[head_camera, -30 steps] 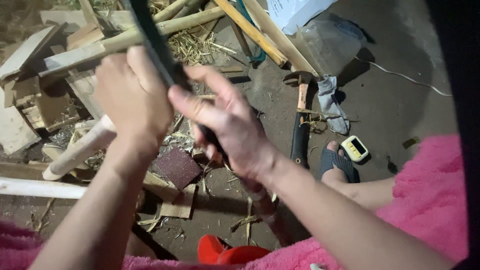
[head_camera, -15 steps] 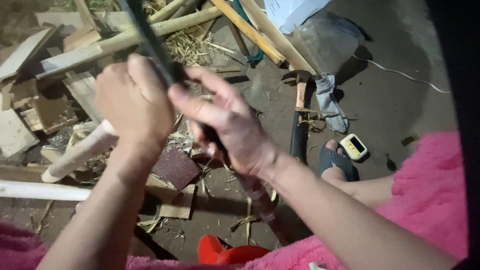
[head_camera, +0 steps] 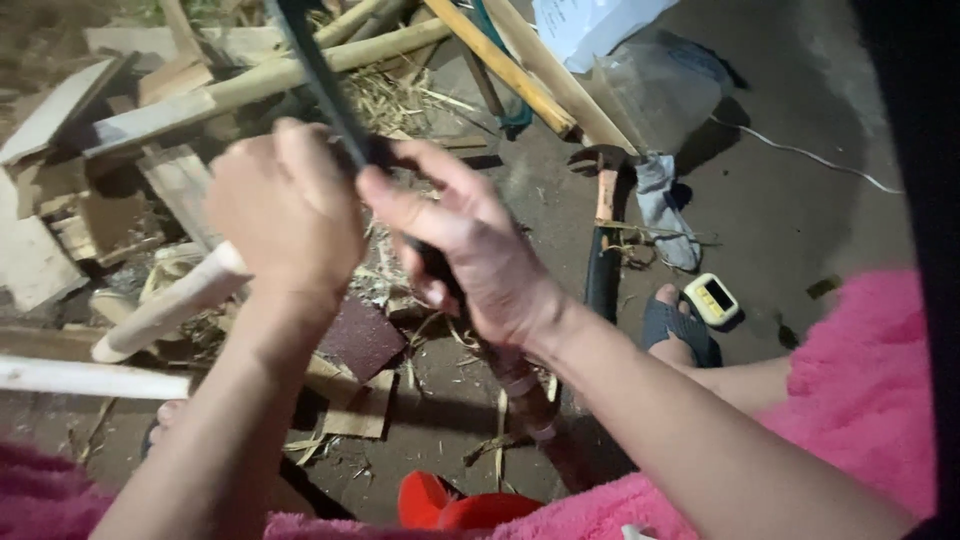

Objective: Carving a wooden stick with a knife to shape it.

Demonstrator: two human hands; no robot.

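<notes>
My left hand (head_camera: pixel 285 205) is closed around a pale round stick (head_camera: pixel 165 310) that slants down to the left. The fist presses against a long dark blade (head_camera: pixel 318 70) running from the top of the view down between both hands. My right hand (head_camera: pixel 470 255) grips this blade lower down, thumb stretched toward the left fist. Below the right wrist, the blade's reddish handle (head_camera: pixel 525 400) shows pale bands. Where stick and blade meet is hidden by my fingers.
The dirt floor holds wood scraps (head_camera: pixel 60 210), bamboo poles (head_camera: pixel 505 65), a dark red abrasive sheet (head_camera: pixel 362 335), a hammer (head_camera: pixel 603 250), a grey cloth (head_camera: pixel 665 210), a yellow tape measure (head_camera: pixel 712 298) and a red object (head_camera: pixel 450 505). My sandalled foot (head_camera: pixel 675 330) and pink clothing (head_camera: pixel 860 400) sit right.
Both hands and the blade have shifted only slightly down and to the right. The grips look the same.
</notes>
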